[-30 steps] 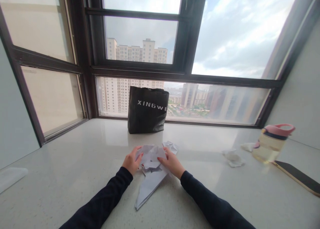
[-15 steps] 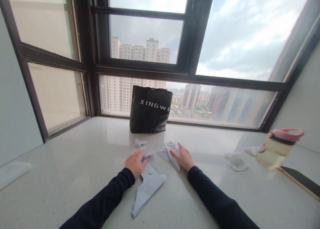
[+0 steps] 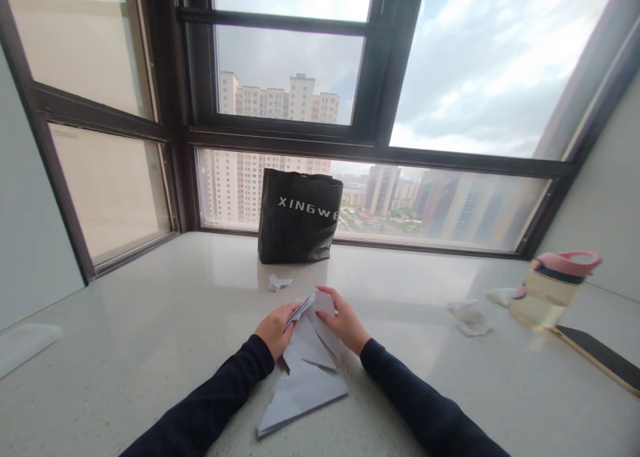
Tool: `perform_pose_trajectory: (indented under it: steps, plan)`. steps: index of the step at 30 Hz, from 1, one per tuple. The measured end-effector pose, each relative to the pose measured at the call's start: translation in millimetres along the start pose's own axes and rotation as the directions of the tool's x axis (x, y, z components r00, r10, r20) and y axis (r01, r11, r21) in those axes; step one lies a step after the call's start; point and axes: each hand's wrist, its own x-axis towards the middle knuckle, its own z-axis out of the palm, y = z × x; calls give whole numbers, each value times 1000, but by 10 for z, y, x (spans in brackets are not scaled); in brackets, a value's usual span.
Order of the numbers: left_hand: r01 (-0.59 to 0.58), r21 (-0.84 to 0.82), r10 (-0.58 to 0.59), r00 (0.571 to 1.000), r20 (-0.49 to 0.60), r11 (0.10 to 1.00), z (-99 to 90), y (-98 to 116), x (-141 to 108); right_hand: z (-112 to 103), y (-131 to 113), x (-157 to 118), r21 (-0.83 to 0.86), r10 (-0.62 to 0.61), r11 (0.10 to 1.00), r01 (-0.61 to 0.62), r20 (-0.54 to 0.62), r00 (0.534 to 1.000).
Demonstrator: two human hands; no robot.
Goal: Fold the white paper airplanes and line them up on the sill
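Note:
Low over the white sill, my left hand (image 3: 274, 332) grips a small bundle of folded paper (image 3: 300, 310), its layered edges standing up between thumb and fingers. My right hand (image 3: 347, 325) pinches a white paper piece (image 3: 324, 302) from the right side, close against that bundle. Beneath both hands lie more white folded sheets (image 3: 304, 344), and nearer to me is a large triangular paper piece (image 3: 303, 396) with a thick folded edge. A crumpled paper scrap (image 3: 279, 282) sits beyond my left hand. Where the papers overlap, I cannot tell which are joined.
A black bag (image 3: 300, 227) with white lettering stands against the window. To the right are crumpled tissues (image 3: 470, 318), a bottle with a pink lid (image 3: 547, 294) and a phone (image 3: 600, 357). A white flat packet (image 3: 30, 344) lies at the far left.
My right hand has moved left with its paper, meeting my left hand. My left hand has come up gripping the folded bundle. The large triangular piece has turned on the sill.

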Motion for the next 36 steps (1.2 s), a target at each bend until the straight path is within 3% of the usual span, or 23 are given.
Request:
perform_pose_trajectory:
  steps: [3,5,9,13,15,17,19,22,27,36]
  plan:
    - [65,-98,-77,989,-124,993,-98,14,42,-28,8,18,43,23,999,-18,-113,993]
    - [141,-207,-186,958,-217,968,-139,-11,69,-61,51,31,5,32,999,-31,-170,985]
    - [253,-393,-337,928,-162,884,-164,-147,92,-119,168,44,-186,-6,982,-40,-238,971]
    - [207,-222,-263,928,-263,953,-158,-284,82,-125,239,44,-351,-32,935,-59,-247,969]
    - [175,-100,-197,935,-295,979,-142,-305,71,-101,238,31,-405,-24,913,-48,-170,985]
    - [174,22,-165,962,-216,984,-106,-290,50,-64,219,3,-445,0,895,-17,-38,999]
    - [149,176,-145,989,-36,973,-49,-253,14,-25,193,-37,-484,23,875,25,93,995]
    - [77,371,-143,977,156,925,30,-192,-45,11,162,-90,-555,41,829,69,182,982]
    - [11,433,-97,979,177,901,33,-141,-75,10,149,-105,-605,61,793,76,203,977]
    - [36,435,-118,979,164,900,32,-143,-69,5,138,-99,-617,71,783,78,214,974]
